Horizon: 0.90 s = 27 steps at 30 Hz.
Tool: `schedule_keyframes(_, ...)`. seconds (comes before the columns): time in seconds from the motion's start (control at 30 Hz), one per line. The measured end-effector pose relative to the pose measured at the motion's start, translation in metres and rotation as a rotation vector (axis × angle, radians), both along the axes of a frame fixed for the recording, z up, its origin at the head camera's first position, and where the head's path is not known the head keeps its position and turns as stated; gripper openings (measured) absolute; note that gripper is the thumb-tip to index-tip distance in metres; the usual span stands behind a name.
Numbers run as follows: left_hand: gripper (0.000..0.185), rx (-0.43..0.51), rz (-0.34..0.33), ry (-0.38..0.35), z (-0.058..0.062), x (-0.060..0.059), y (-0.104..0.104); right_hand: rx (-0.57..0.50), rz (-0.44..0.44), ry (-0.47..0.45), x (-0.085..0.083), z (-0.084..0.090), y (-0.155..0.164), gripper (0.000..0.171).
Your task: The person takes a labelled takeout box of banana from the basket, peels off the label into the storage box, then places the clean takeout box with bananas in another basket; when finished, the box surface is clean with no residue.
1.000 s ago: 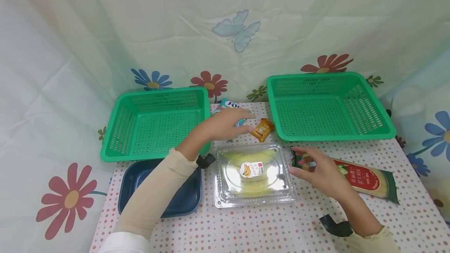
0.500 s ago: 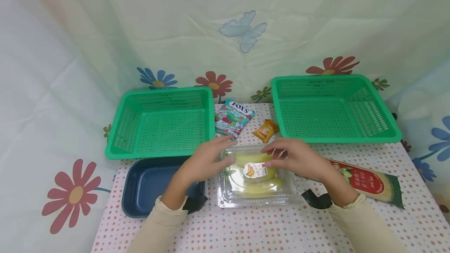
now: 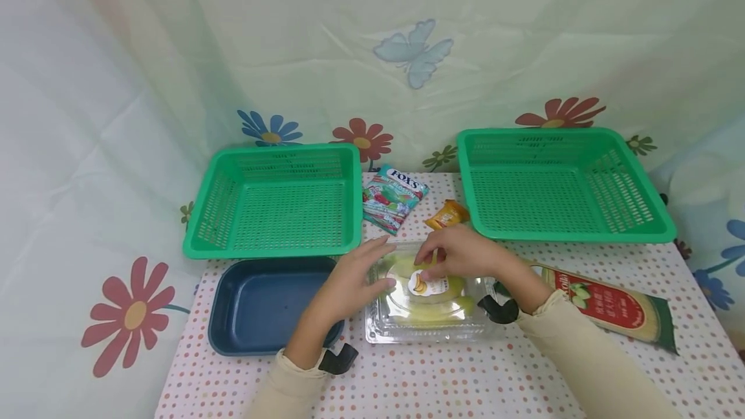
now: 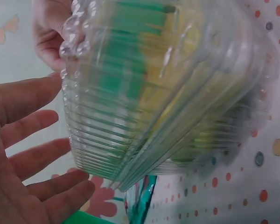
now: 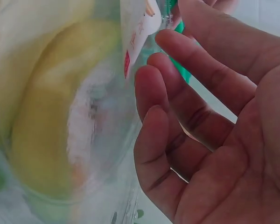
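Note:
A clear plastic clamshell box (image 3: 407, 333) of yellow bananas (image 3: 433, 311) stands on the table. Its lid carries a white banana sticker (image 3: 429, 284). My left hand (image 3: 343, 286) is at the box's left side. In the left wrist view its fingers (image 4: 39, 158) are spread, with their tips right at the ridged rim. My right hand (image 3: 465, 252) hovers low over the lid, its thumb and index finger close to the sticker. The right wrist view shows its fingers (image 5: 151, 135) loosely bent beside the lid, with nothing between them.
Green baskets stand at the back left (image 3: 194, 238) and back right (image 3: 573, 236). A dark blue tray (image 3: 276, 306) lies left of the box. Behind it are a Fox's candy bag (image 3: 394, 198) and an orange packet (image 3: 448, 214). A spaghetti pack (image 3: 617, 306) lies to the right.
My left hand has come back from over the candy bag to the box's left side. My right hand has moved left from the spaghetti pack to above the lid.

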<state>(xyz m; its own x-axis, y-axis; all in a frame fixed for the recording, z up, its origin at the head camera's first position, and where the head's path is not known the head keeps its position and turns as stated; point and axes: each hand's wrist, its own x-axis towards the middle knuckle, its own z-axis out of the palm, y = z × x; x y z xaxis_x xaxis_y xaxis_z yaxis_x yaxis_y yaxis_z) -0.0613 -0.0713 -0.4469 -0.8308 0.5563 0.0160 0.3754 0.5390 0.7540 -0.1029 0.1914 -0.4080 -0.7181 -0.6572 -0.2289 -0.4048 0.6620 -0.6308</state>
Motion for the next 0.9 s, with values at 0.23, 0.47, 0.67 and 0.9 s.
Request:
schedule_keyframes(0.23, 0.063, -0.037, 0.013, -0.021, -0.005, 0.002, 0.006, 0.030, 0.006, -0.028, -0.004, -0.004, -0.004, 0.016)
schedule_keyframes(0.47, 0.068, -0.078, 0.001, -0.007, -0.008, 0.001, 0.009, 0.082, -0.039, -0.069, -0.007, -0.004, -0.010, 0.012)
schedule_keyframes(0.67, 0.072, -0.087, 0.011, -0.005, -0.010, 0.000, 0.010, 0.132, -0.084, -0.111, -0.008, -0.004, -0.015, 0.015)
schedule_keyframes(0.9, 0.075, -0.121, 0.008, 0.007, -0.013, 0.000, 0.011, 0.182, -0.088, -0.074, -0.007, -0.006, -0.019, 0.020)
